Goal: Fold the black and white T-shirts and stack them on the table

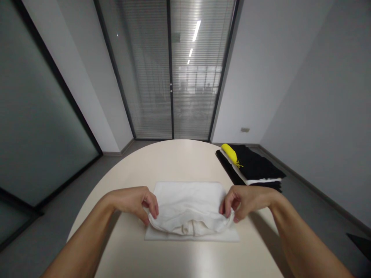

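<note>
A white cloth garment (188, 197), probably a shirt, lies folded into a rough rectangle on the table in front of me. Its upper layer bulges along the near side, where a gathered, rolled opening shows in the middle. My left hand (139, 202) pinches this layer at its left corner. At the right corner, my right hand (240, 200) grips the same layer between thumb and fingers. Under the lifted edge, a flat lower layer rests on the tabletop. The inside of the fold is mostly hidden.
The round, pale table (179, 158) carries a stack of folded clothes (257, 164) at its far right edge, black and white with a yellow patch on top. Beyond stand glass doors with blinds (171, 77) and grey walls. A dark object (361, 243) shows at lower right.
</note>
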A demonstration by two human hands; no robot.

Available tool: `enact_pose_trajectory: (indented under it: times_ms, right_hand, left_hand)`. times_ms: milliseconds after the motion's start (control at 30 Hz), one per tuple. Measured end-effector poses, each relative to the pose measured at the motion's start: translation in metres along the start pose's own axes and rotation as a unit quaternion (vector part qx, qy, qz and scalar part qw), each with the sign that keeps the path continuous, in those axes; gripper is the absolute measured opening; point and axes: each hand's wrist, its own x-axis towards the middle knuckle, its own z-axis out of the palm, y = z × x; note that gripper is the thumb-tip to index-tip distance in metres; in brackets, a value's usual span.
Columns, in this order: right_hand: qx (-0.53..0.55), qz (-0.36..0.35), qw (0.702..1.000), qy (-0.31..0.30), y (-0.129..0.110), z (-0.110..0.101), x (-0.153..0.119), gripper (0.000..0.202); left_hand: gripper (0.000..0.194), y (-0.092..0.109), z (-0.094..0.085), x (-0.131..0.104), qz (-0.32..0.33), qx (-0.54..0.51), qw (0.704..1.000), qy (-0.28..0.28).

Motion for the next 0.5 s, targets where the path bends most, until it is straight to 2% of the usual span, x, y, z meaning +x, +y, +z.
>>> enact_pose_trajectory:
  times_ms: [200, 300, 367, 433, 500]
  right_hand:
    - [-0.026, 0.019, 0.999, 0.007, 0.0, 0.0, 0.003, 0.048]
    - [-0.021, 0.062, 0.998, -0.013, -0.003, 0.001, 0.002, 0.052]
    - [-0.012, 0.066, 0.997, -0.021, -0.005, 0.001, 0.002, 0.049]
    - [-0.019, 0.021, 0.999, 0.017, -0.003, -0.002, 0.004, 0.047]
    - [-0.041, -0.052, 0.991, 0.117, 0.003, -0.007, 0.009, 0.049]
  left_hand:
    - [0.03, 0.003, 0.002, 0.001, -0.019, 0.027, 0.999, -0.013]
    - [0.034, 0.004, -0.001, -0.002, -0.029, -0.01, 0.999, -0.024]
    - [0.039, 0.002, -0.005, -0.004, -0.016, -0.046, 0.999, -0.009]
    - [0.048, -0.005, -0.01, -0.003, 0.022, -0.079, 0.994, 0.074]
    - [0.054, -0.016, -0.014, 0.005, 0.052, -0.094, 0.968, 0.225]
